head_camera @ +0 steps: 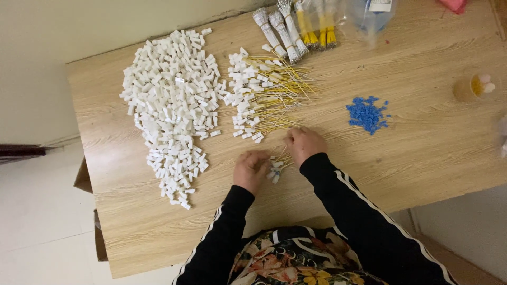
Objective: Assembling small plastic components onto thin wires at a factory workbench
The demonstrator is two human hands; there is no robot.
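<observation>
Assembly step in hand: left hand [251,168] pinches a white connector [275,173] on the surface [422,153], right hand [304,143] grips yellow wires [282,157] beside it; next likely needs precise insertion.

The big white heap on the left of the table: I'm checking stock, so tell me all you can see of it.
The big white heap is a loose pile of many small white blocks, plastic by the look, lying every way up on the wooden table. It spreads wide at the far end and narrows to a tail toward the near edge. Its right edge meets a smaller pile of white pieces with yellow wires. Neither the left hand nor the right hand touches it.
</observation>
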